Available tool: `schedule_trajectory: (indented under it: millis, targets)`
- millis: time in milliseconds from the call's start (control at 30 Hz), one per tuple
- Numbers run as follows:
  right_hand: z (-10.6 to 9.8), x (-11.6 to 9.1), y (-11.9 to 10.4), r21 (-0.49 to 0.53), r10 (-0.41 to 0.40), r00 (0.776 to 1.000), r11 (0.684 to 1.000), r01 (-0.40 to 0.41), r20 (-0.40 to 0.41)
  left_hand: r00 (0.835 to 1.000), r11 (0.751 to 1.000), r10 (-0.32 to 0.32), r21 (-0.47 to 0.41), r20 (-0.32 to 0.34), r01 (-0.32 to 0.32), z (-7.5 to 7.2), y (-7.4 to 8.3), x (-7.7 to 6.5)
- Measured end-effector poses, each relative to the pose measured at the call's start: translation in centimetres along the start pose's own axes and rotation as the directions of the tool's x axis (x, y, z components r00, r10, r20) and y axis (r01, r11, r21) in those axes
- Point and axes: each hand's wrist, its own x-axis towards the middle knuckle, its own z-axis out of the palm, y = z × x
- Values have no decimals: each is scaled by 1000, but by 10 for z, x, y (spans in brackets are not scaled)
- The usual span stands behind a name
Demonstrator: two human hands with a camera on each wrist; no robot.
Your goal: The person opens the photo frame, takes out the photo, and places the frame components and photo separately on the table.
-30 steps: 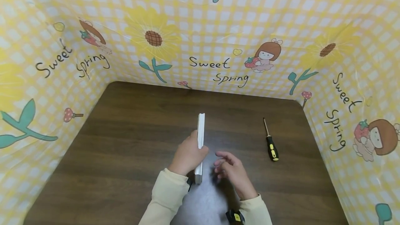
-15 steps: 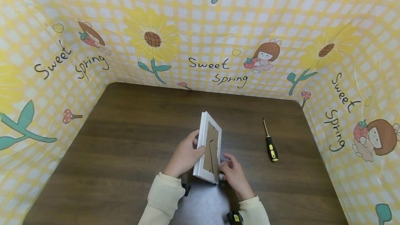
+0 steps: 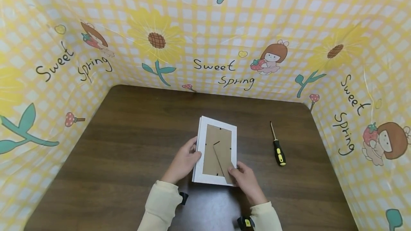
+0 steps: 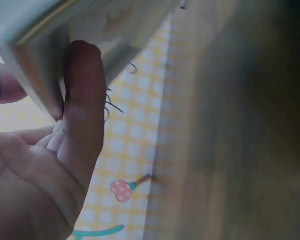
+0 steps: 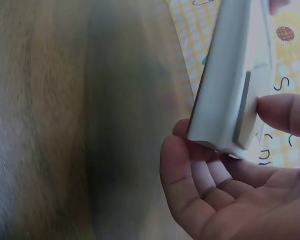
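Note:
A white picture frame is held above the table in the head view, its brown backing board facing up toward the camera. A slanting brown stand leg lies against that board. My left hand grips the left edge, thumb on the back side and fingers underneath; the left wrist view shows a finger along the underside. At the lower right corner my right hand pinches the frame, with its thumb on the stand leg and curled fingers below, as the right wrist view shows.
A screwdriver with a black and yellow handle lies on the dark wooden table, right of the hands. Yellow checked cloth stands around the table's back and both sides.
The picture frame has turned from edge-on to showing its back. My right hand, apart from it a second ago, now holds its lower right corner. The screwdriver has not moved.

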Motion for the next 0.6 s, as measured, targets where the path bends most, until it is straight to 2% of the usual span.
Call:
schedule_trajectory:
  millis: [133, 267, 433, 600]
  targets:
    - [-5, 0, -1, -59, -27, 999, 998, 25, -36, 999, 992, -45, 118, -1, 44, -2, -13, 0]
    - [-9, -2, -4, -111, -44, 998, 993, 38, -52, 997, 969, -72, 236, -3, 71, -3, -24, 0]
    - [-10, -4, -7, -144, -46, 998, 989, 39, -46, 996, 953, -84, 291, -9, 83, 0, -36, -1]
    - [-8, -5, -6, -226, -78, 996, 972, 68, -35, 996, 938, -88, 333, -30, 93, 6, -39, -3]
